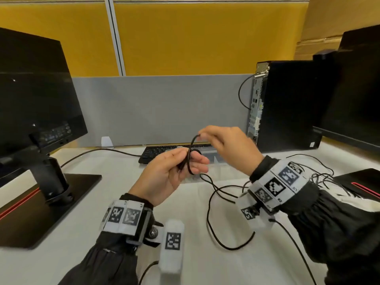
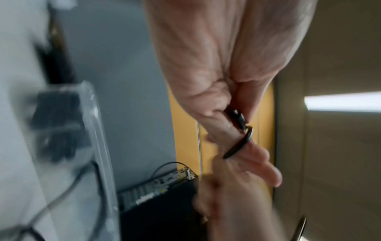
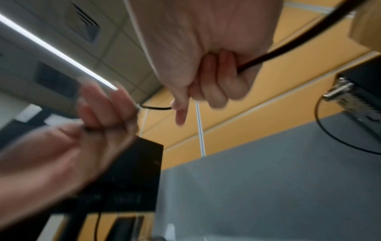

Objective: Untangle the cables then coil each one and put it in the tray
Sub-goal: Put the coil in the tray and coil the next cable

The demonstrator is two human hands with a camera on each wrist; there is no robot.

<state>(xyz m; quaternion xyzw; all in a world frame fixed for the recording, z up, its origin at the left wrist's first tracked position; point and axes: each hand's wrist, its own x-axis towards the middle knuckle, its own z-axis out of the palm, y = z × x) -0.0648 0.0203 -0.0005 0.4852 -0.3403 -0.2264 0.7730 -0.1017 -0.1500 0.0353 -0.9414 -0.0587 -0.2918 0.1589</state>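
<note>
Though blurred, cable point(image 1: 190, 155) between hands point(image 1: 164, 173).

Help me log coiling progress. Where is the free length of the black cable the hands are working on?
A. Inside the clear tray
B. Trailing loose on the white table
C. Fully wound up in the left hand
B: below the left hand, the black cable loops loose across the white table.

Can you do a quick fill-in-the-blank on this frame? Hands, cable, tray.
1. The black cable is held by ____ hands.
2. The left hand has the cable looped around its ____.
3. The clear tray sits in front of the ____.
4. The rest of the cable trails onto the ____ table.

Missing words: both; fingers; keyboard; white
</note>
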